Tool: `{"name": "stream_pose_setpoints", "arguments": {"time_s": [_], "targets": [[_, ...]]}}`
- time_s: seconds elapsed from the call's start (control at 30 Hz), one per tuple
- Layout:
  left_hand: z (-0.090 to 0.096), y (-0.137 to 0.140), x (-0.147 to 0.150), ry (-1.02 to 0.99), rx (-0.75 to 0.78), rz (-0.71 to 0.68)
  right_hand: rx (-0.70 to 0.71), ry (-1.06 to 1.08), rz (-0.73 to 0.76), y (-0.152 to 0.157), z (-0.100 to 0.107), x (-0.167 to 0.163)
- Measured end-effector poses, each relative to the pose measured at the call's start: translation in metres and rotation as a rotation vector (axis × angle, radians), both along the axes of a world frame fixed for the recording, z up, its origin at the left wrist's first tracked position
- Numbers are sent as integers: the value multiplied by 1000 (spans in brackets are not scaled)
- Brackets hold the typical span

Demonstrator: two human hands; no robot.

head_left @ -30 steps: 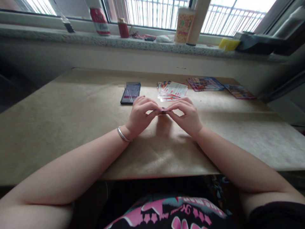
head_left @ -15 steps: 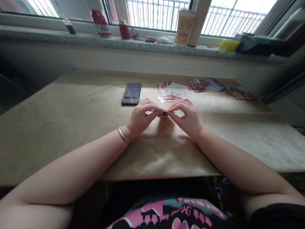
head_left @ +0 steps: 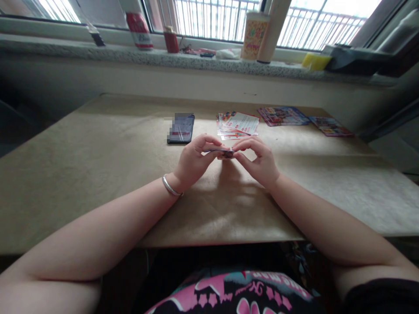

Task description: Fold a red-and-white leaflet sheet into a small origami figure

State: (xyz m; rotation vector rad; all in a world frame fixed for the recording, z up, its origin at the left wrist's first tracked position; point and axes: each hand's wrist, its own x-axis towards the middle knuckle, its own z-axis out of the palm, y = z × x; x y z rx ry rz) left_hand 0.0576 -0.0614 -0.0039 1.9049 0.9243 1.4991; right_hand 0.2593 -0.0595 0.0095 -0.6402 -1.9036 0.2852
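Note:
Between my hands, just above the table, is a thin printed card [head_left: 226,155], seen nearly edge-on; I cannot tell whether it is one card or several together. My left hand [head_left: 196,158] pinches its left side between thumb and fingers. At the right end, my right hand [head_left: 258,158] has thumb and fingertips closed on the edge. Just beyond the hands lies a loose pile of white and orange printed cards [head_left: 240,124]. A dark phone [head_left: 182,128] lies flat to the left of that pile.
Colourful card packs [head_left: 283,116] lie at the back right, with another colourful stack [head_left: 330,125] beside them near the table's right edge. On the windowsill [head_left: 203,63] stand a red can [head_left: 139,30], a red bottle [head_left: 170,40], a patterned cup [head_left: 254,37] and a yellow object [head_left: 316,62].
The right fingertips have shifted slightly right along the card, and more of its printed face shows. My left hand stays almost in place.

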Motion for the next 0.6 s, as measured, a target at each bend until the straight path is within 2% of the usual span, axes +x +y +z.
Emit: {"name": "stream_pose_setpoints", "arguments": {"time_s": [0.33, 0.47, 0.6], "targets": [[-5, 3, -2, -21, -80, -90, -155, 88, 116, 2, -5, 2], [-6, 4, -2, 14, -50, -59, -134, 69, 78, 3, -4, 1], [-3, 2, -2, 48, -14, -85, -80, 40, 33, 1, -2, 0]]}}
